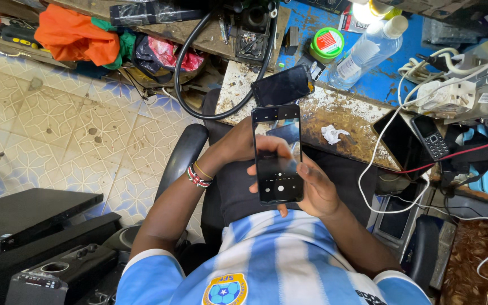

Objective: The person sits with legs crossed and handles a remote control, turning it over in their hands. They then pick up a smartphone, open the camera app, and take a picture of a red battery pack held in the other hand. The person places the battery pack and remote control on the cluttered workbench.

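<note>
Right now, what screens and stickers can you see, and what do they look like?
Tall black smartphone: held in both hands, lit screen with a white round button.
Dark flat phone: lying on the worn bench, screen off.
Small black keypad phone: right side, among white cables.
Round green tub: blue tabletop, red label on lid.
Clear plastic bottle: lying beside it, white label.

This is a small phone-repair workshop. A worn, stained workbench (357,121) carries a spare smartphone (282,85), a keypad phone (431,137) and a dark tablet (397,144). White cables (393,121) trail from a power strip (450,93), and a thick black hose (183,68) loops off the bench. Screwdrivers (7,31) and rags (74,34) lie along the edge, with black audio boxes (35,248) stacked on the patterned tile floor (57,124).
</note>
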